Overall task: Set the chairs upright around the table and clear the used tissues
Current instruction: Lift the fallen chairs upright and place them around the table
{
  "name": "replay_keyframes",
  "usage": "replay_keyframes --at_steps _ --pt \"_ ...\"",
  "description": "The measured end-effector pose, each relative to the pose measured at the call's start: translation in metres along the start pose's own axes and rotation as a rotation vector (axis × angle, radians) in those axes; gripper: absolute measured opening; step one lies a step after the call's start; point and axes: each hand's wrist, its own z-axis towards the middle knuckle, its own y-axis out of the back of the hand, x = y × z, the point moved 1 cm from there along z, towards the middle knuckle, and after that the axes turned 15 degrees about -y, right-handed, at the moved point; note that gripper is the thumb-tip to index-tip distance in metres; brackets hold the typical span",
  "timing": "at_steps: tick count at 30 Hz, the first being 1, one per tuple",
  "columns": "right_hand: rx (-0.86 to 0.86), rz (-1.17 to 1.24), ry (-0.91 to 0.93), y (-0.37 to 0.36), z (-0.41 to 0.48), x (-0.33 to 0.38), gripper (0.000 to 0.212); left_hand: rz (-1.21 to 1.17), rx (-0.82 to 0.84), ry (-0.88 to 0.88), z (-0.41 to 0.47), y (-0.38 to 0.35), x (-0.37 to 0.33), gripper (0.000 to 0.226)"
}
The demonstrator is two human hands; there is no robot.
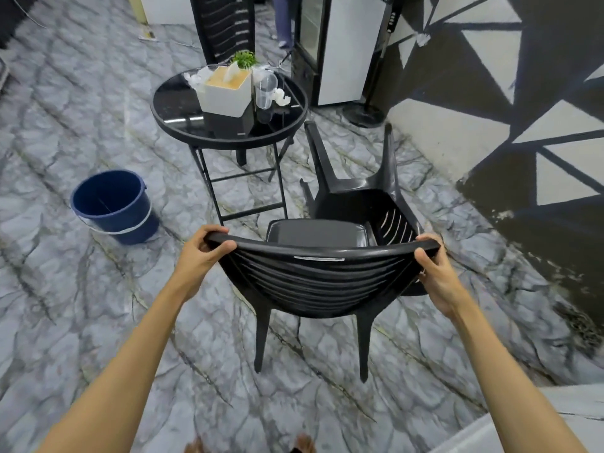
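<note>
2 black chairs on a grey, veined floor [81, 103], close to a wall [523, 132] painted in dark and pale triangles. Near chair [313, 282] upright on its legs, seat toward the round glass table [176, 106], top rail gripped at both ends. Left hand [202, 253] curled round the left end, fingers over the rail, thumb on the near side. Right hand [434, 269] curled round the right end likewise.

Toppled chair [356, 191] just beyond, lying between table and wall, 2 legs pointing up; touching the near chair's seat or not, cannot tell.

On the table: white tissue box [225, 96], clear cup [266, 91] just right of it, crumpled tissues [196, 78] at the box's far left, 1 more wad [281, 97] near the right rim, small plant [245, 58] at the far edge.

Blue bucket [114, 204] on the floor left of the table, well apart from the near chair. Wide open floor to the left and in the foreground; right side tight, hemmed by toppled chair and wall. Fridge [340, 47] and fan stand [366, 116] past the table.
</note>
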Motion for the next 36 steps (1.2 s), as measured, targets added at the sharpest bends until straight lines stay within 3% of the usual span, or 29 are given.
replay_keyframes --at_steps 13,15,18,20,21,23,25,27,32,36 --pt "-0.099 0.156 -0.007 0.012 -0.022 -0.052 0.081 0.012 0.194 0.003 0.008 -0.008 -0.007 0.023" --pt "-0.095 0.184 -0.015 0.015 -0.028 -0.062 0.079 0.025 0.21 0.01 0.002 -0.009 -0.007 0.033" --pt "-0.073 0.191 -0.037 0.021 -0.036 -0.075 0.054 0.054 0.231 0.026 -0.01 -0.01 -0.005 0.059" --pt "-0.059 0.211 -0.042 0.024 -0.04 -0.082 0.035 0.058 0.237 0.033 -0.018 -0.01 -0.004 0.061" --pt "-0.051 0.209 -0.056 0.026 -0.041 -0.084 0.038 0.053 0.24 0.032 -0.023 -0.011 -0.004 0.053" --pt "-0.037 0.216 -0.081 0.029 -0.046 -0.087 0.063 0.062 0.241 0.041 -0.032 -0.014 -0.001 0.027" --pt "-0.035 0.218 -0.087 0.032 -0.049 -0.089 0.079 0.092 0.244 0.048 -0.039 -0.016 0.004 0.022" --pt "-0.027 0.213 -0.09 0.034 -0.052 -0.089 0.081 0.097 0.258 0.048 -0.042 -0.017 0.004 0.022" --pt "-0.025 0.224 -0.101 0.037 -0.047 -0.083 0.085 0.122 0.291 0.103 -0.037 -0.018 -0.005 0.058" --pt "-0.003 0.224 -0.11 0.048 -0.044 -0.079 0.084 0.232 0.436 0.193 -0.032 -0.019 -0.013 0.08"
